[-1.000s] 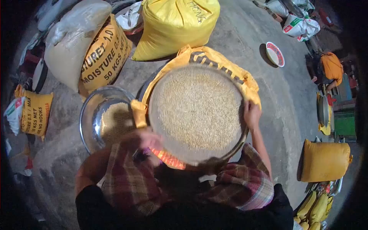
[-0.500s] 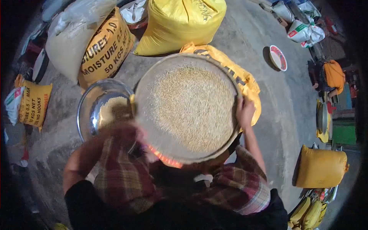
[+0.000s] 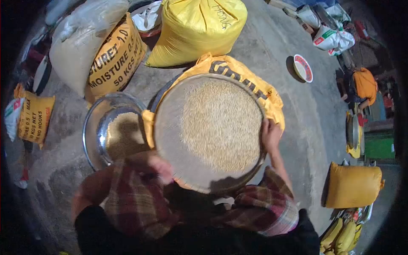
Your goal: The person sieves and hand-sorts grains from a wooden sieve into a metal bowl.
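A round, shallow winnowing tray is held in front of me, bearing a wide layer of pale grain that is blurred by motion. The grain lies mostly over the middle and right of it. My right hand is closed on the right rim. At the lower left rim is my left hand, smeared by motion but closed at the edge. Under the tray and beyond it spreads an orange-yellow printed sack. To the left stands a shiny metal basin with grain inside, partly shadowed.
A full yellow sack and a printed fertilizer sack stand beyond the basin. A red-and-white bowl sits on the concrete floor at right. A stuffed yellow sack lies farther right. Another person in orange is at the far right.
The tray has come down toward me, with both hands at its rim. Its grain has shifted to the right, and more of the printed sack shows beyond it.
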{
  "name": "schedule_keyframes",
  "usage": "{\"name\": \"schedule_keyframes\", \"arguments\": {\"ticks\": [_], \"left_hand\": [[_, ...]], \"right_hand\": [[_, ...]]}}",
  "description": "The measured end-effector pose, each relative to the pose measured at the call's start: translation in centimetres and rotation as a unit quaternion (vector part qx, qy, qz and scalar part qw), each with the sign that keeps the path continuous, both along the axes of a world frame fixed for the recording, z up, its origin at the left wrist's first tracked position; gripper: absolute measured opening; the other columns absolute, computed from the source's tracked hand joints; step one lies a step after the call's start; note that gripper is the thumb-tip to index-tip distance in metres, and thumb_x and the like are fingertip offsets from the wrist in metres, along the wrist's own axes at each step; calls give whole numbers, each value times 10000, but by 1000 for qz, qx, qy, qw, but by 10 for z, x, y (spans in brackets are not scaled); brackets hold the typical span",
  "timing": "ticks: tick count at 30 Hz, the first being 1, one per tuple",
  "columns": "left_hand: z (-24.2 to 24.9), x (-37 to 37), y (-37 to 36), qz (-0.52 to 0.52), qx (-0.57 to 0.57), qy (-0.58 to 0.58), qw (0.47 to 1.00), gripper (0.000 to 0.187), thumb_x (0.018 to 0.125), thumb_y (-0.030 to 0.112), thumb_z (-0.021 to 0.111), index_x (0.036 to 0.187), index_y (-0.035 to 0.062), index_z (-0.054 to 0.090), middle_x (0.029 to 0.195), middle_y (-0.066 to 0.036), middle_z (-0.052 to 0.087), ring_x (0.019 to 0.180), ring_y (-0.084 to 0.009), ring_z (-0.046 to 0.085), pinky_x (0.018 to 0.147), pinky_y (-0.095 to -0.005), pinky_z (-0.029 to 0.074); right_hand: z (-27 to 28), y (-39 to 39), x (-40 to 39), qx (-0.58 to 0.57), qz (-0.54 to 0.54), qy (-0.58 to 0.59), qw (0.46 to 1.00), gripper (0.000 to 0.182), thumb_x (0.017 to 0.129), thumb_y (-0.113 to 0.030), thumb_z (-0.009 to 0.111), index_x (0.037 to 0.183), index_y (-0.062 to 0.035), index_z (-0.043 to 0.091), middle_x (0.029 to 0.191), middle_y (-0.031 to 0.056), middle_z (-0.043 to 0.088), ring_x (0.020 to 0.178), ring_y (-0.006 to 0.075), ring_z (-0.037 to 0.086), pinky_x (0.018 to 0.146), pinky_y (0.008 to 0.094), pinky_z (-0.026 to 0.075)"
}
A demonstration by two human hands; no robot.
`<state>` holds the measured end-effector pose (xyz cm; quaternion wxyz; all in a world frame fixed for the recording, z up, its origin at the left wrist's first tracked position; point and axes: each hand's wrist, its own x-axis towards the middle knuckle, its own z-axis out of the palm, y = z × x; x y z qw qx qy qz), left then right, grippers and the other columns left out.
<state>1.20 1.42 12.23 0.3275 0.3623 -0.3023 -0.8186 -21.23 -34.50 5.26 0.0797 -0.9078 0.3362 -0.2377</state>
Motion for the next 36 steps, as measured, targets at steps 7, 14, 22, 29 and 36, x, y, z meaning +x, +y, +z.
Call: {"name": "schedule_keyframes", "arguments": {"ticks": [7, 14, 22, 29, 36], "left_hand": [[-31, 5, 3, 286, 273, 8, 919, 272, 872, 135, 495, 1080, -40, 520, 1010, -140, 574, 906, -218, 567, 802, -305, 462], [-40, 17, 22, 155, 104, 65, 980, 261, 851, 127, 513, 1051, -40, 528, 962, -137, 577, 867, -217, 573, 777, -308, 468], [-49, 23, 28, 69, 81, 41, 993, 248, 827, 118, 533, 1017, -41, 538, 907, -134, 581, 822, -217, 579, 748, -312, 475], [-31, 4, 3, 74, 77, -19, 994, 238, 805, 110, 550, 988, -42, 546, 859, -132, 584, 783, -216, 584, 722, -315, 480], [-52, -3, 24, 308, 176, 59, 933, 227, 784, 102, 567, 958, -43, 555, 812, -129, 587, 745, -215, 590, 697, -318, 486]], "right_hand": [[37, -4, 17, 122, -80, 65, 987, 261, 861, -242, 493, 890, -5, 599, 753, 224, 577, 703, 371, 558, 653, 454, 412], [17, 5, 27, 58, -16, -33, 998, 264, 842, -243, 529, 786, 10, 582, 725, 263, 540, 711, 433, 517, 632, 496, 395], [11, 24, 13, 73, -10, -36, 997, 243, 839, -233, 519, 795, -12, 611, 695, 231, 556, 605, 372, 514, 572, 469, 389], [-6, 2, -5, 48, -2, -16, 999, 252, 840, -239, 521, 826, -5, 613, 755, 270, 547, 670, 406, 516, 596, 492, 376], [30, -7, 18, 161, -53, -2, 986, 257, 845, -250, 515, 818, -14, 611, 743, 254, 569, 705, 394, 535, 645, 458, 406]]}}
